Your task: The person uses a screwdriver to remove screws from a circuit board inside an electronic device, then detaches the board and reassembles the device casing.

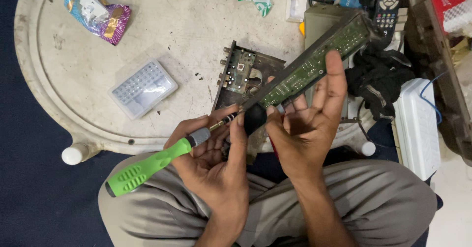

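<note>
My left hand (212, 154) grips a screwdriver (147, 169) with a bright green handle and grey collar. Its shaft points up and right toward a long narrow green circuit board (314, 66). My right hand (306, 129) holds that board from below near its lower end, fingers partly spread and the index finger raised alongside it. A black rounded part (253, 117) sits at the board's lower end between both hands. Behind the board, a dark metal chassis with a smaller circuit board (241, 75) lies on the round white table (30, 65).
A clear plastic bit case (142, 88) lies left of the chassis and a shiny snack wrapper (98, 13) at the far left. A black cloth (376, 79), a remote control (388, 3) and a white box (418, 124) crowd the right side. Cables and green wrappers lie along the far edge.
</note>
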